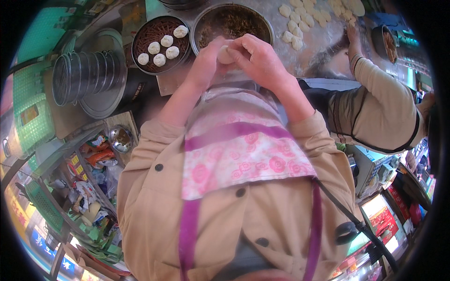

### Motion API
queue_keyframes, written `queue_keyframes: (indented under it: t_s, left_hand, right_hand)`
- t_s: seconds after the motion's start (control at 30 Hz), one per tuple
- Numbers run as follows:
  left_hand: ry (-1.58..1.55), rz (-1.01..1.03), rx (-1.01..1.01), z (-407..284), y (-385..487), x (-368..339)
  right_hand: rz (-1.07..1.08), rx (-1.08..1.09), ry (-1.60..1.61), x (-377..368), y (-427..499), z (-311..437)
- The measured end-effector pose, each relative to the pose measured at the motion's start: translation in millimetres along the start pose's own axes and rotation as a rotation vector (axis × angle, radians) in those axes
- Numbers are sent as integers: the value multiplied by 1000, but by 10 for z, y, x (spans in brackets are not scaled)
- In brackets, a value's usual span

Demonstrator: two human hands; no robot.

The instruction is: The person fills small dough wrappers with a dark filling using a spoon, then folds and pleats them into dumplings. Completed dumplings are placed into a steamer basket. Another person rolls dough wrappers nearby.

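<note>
Both my hands meet around one pale dough bun [225, 56], just over the near rim of a wide metal bowl [271, 30] of dark chopped filling [232, 21]. My left hand [208, 58] cups the bun from the left. With thumb and fingers, my right hand [258, 58] grips its right side; the fingers partly hide it. Left of the bowl stands a round steamer tray [154, 33], its base covered with reddish-brown strips. Several pleated buns [167, 41] sit apart from each other on it. Flattened dough rounds [299, 23] lie on the floured worktop [316, 56] at right.
Stacked metal steamer rings [84, 77] stand at left by a large round lid [105, 102]. A co-worker's arm [355, 45] reaches onto the worktop at right, near another bowl [385, 44]. A metal bowl [120, 138] and a cluttered shelf [95, 175] are at lower left.
</note>
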State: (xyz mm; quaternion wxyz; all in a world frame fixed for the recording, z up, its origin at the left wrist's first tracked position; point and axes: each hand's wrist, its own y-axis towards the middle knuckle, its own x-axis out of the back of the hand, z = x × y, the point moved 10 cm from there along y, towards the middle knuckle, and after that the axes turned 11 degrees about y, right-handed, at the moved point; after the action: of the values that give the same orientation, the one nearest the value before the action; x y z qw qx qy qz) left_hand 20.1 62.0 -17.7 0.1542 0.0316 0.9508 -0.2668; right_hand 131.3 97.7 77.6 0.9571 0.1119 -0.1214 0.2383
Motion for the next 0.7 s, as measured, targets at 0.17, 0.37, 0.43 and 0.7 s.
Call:
queue_keyframes:
  t_s: [0.17,0.37,0.43,0.7]
  left_hand:
    - [35,-47,8,23,-53,128]
    - [101,-169,11,-19,-125,139]
    - [58,-188,38,47,-94,186]
    - [-42,-159,42,129,-225,354]
  right_hand:
    - [34,33,27,-48,27,74]
    - [56,14,44,-106,5,136]
    - [9,-54,77,-144,-2,85]
    - [155,51,38,-455,70,145]
